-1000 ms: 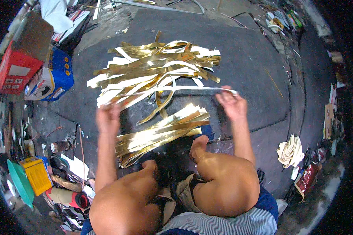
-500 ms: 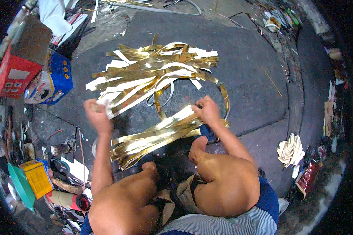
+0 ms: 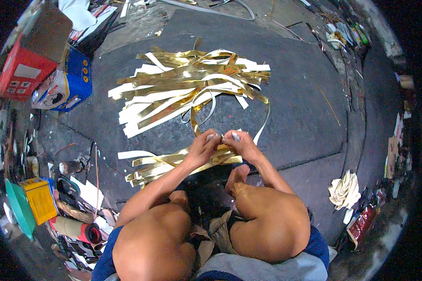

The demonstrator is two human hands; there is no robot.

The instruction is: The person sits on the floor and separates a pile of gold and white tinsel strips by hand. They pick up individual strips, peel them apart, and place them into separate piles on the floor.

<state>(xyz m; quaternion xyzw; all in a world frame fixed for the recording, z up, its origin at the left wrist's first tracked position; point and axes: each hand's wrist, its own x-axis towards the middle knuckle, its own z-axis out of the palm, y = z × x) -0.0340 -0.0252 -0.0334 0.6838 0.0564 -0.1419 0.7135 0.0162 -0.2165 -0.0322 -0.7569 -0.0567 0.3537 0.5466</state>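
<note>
Both my hands meet low over the near bundle of shiny gold strips (image 3: pixel 166 166), their fingertips nearly touching. My left hand (image 3: pixel 204 148) is closed in a pinch on a strip, with a pale bit showing at its fingers. My right hand (image 3: pixel 241 145) is closed too, with a whitish strip end between thumb and fingers. A narrow strip (image 3: pixel 266 122) curves from the far pile down to beside my right hand. What joins the two pinches is hidden by my fingers. Beyond my hands lies the larger pile of gold and white strips (image 3: pixel 183 86), loosely spread crosswise.
A red box (image 3: pixel 26 72) and a blue box (image 3: pixel 75 79) stand at the far left. Nearer on the left are a yellow box (image 3: pixel 38 201), a green dish (image 3: pixel 19 210) and a red-and-beige cylinder (image 3: pixel 75 229). A crumpled cream cloth (image 3: pixel 344 189) lies right, on the dark mat (image 3: pixel 295 89).
My left hand has moved right from the left end of the far pile to meet my right hand, which shifted slightly left and nearer. A white strip end now shows left of the near bundle.
</note>
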